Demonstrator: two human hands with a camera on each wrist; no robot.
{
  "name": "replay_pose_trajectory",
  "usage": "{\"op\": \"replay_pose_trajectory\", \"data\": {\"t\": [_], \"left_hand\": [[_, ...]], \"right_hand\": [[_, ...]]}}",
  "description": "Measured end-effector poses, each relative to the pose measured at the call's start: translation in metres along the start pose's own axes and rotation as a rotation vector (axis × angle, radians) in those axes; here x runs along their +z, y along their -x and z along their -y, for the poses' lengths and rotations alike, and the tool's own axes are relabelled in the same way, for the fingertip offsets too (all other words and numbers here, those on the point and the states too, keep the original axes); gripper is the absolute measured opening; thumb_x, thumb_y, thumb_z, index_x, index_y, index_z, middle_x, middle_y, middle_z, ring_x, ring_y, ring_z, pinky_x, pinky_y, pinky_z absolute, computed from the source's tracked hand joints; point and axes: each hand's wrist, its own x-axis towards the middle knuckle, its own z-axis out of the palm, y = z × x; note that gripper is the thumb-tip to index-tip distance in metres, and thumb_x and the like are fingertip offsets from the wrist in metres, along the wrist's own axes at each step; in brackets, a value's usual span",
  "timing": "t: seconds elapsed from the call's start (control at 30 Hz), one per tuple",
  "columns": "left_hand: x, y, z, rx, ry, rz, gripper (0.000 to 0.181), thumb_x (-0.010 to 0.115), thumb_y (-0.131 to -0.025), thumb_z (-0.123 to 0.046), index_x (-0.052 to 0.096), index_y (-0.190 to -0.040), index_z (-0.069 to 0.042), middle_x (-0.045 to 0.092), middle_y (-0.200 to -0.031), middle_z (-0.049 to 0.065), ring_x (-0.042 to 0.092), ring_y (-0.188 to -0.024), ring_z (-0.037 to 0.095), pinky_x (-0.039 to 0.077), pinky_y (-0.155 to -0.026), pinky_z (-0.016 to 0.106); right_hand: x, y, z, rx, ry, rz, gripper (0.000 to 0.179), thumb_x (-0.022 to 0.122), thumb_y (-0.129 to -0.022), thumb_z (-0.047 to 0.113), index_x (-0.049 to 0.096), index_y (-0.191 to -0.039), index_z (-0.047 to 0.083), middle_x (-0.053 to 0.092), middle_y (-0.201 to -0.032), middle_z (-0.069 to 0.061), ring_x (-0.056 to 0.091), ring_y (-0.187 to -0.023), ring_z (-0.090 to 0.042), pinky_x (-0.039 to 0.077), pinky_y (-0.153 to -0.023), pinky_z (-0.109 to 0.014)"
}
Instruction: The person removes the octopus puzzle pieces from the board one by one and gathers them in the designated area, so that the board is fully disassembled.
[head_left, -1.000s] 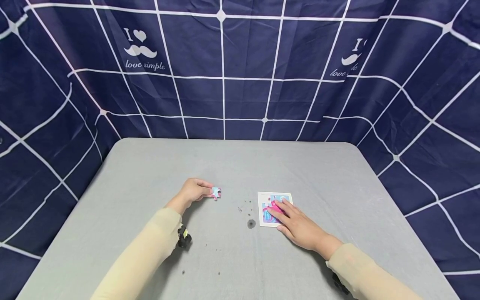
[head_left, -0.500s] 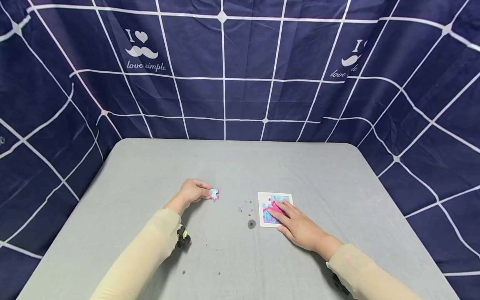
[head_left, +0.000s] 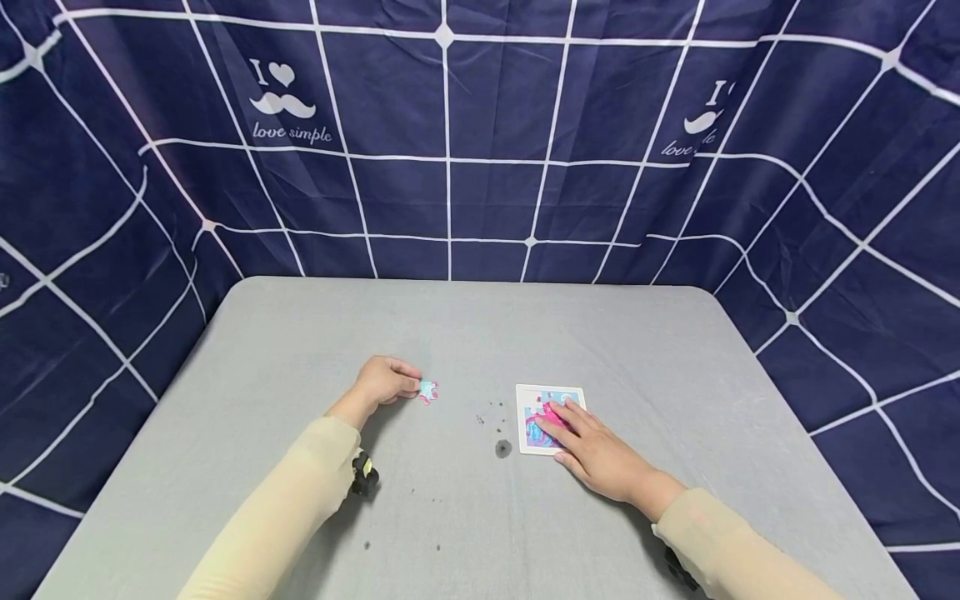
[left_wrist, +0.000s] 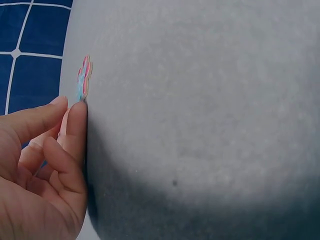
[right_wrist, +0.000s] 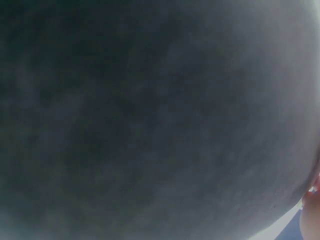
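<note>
Blue curtain [head_left: 495, 200], white-gridded: filled the upper frame; lettering at upper right partly lost in a fold.
Grey counter [head_left: 465, 325]: lower frame, near edge cut off.
Cream sleeves [head_left: 277, 508]: cropped at the bottom edge.
Right hand [head_left: 603, 457]: right of centre, grip spread, fingers resting on the board; mostly out of the right wrist view, a dark blur.
Left hand [head_left: 381, 382]: left of centre, grip pinching the piece between thumb and forefinger, exact contact hard to make out.
White-bordered puzzle board [head_left: 521, 425]: right of centre, picture partly covered by fingers.
Puzzle piece [head_left: 428, 391]: centre-left, pink and pale blue, near edge hidden by fingertips.
</note>
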Motion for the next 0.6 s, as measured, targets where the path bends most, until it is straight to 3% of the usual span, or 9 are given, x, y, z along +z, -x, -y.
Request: {"op": "replay_pose_trajectory", "data": {"t": [0.6], "left_hand": [[-0.0021, -0.0048, -0.0031, -0.007, 0.059, -0.02, 0.024, 0.072, -0.085, -0.009, 0.07, -0.108, -0.001, 0.072, -0.08, 0.005, 0.068, -0.071, 0.009, 0.047, -0.061, 0.024]], "right_hand": [[0.0014, 0.0014, -0.0012, 0.021, 0.0, 0.015, 0.052, 0.059, -0.095, 0.025, 0.044, -0.144, 0.016, 0.037, -0.146, -0.016, 0.028, -0.136, -0.041, 0.029, -0.106, -0.056]]}}
